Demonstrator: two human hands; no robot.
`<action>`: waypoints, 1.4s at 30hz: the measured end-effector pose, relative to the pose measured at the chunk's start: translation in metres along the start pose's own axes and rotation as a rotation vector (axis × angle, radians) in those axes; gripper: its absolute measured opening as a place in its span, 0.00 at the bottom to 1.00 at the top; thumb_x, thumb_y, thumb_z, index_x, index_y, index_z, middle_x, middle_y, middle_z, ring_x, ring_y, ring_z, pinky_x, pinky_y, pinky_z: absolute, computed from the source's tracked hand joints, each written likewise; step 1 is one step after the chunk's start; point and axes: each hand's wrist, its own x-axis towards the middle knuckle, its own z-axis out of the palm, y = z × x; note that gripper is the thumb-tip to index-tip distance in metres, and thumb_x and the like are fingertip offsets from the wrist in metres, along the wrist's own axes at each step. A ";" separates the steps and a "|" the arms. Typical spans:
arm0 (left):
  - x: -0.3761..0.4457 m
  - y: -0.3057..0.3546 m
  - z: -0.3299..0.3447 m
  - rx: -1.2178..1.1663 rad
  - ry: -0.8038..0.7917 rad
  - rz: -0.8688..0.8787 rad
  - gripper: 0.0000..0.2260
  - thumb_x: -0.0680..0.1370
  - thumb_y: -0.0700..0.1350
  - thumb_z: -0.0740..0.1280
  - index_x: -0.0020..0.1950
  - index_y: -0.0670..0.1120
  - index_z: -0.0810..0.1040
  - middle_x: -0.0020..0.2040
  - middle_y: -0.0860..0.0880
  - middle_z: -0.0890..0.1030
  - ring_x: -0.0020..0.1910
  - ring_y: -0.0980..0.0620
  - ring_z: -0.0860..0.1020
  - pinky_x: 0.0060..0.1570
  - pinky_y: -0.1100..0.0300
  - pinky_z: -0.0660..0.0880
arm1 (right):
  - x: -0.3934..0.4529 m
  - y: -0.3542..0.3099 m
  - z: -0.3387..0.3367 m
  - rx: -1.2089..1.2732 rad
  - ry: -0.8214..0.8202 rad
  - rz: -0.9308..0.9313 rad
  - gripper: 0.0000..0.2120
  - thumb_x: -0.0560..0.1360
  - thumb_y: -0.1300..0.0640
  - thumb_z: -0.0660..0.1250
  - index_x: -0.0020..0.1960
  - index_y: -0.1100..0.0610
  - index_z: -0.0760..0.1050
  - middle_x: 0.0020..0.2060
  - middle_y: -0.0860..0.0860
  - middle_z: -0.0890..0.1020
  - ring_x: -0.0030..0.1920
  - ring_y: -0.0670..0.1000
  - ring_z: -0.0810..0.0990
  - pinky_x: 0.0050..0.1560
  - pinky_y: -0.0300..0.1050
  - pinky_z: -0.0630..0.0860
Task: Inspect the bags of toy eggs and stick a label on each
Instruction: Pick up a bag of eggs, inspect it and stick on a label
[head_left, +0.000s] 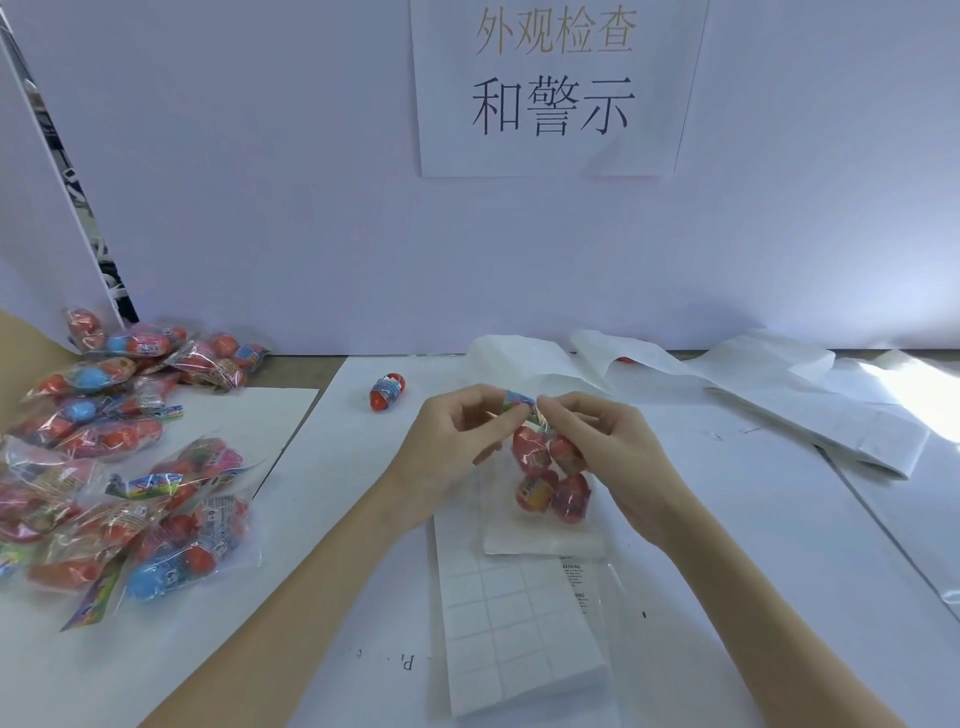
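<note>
bag of toy eggs held up for inspection, label not yet on

bag of toy eggs (549, 475) hangs at the centre of the frame, just above the bench (753, 519), pinched by its printed header between both hands. left hand (447, 452) and right hand (613, 447) each close their fingers (480, 410) narrowly on that top strip — thumb against forefinger, nothing else held. a sheet of blank labels (514, 639) lies below the bag toward the bottom centre, apparently untouched for this one. at the left of the frame sits a heap of bagged eggs (119, 467); whether those are done or waiting i cannot tell. one loose egg (387, 392) lies left of the hands. judging by this, inspection is under way and labelling remains.
</note>
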 end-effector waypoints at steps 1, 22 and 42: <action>0.000 -0.001 0.001 0.019 0.018 0.013 0.08 0.78 0.49 0.74 0.52 0.46 0.87 0.37 0.52 0.79 0.33 0.53 0.71 0.36 0.65 0.69 | 0.000 0.000 0.001 0.024 0.018 0.012 0.15 0.80 0.45 0.70 0.51 0.57 0.85 0.31 0.46 0.80 0.32 0.46 0.78 0.37 0.36 0.75; 0.006 0.001 -0.003 -0.338 0.286 -0.031 0.04 0.83 0.36 0.67 0.54 0.40 0.82 0.49 0.41 0.82 0.47 0.51 0.83 0.53 0.62 0.80 | -0.002 -0.004 0.001 0.164 0.009 -0.021 0.17 0.83 0.45 0.66 0.62 0.57 0.81 0.48 0.60 0.88 0.51 0.59 0.88 0.55 0.45 0.83; 0.004 0.001 -0.006 -0.001 0.321 0.017 0.05 0.82 0.45 0.71 0.48 0.48 0.85 0.45 0.50 0.85 0.46 0.55 0.83 0.45 0.64 0.79 | 0.001 0.004 0.006 -0.272 0.218 -0.073 0.34 0.82 0.32 0.51 0.39 0.50 0.87 0.30 0.54 0.84 0.28 0.45 0.74 0.36 0.44 0.74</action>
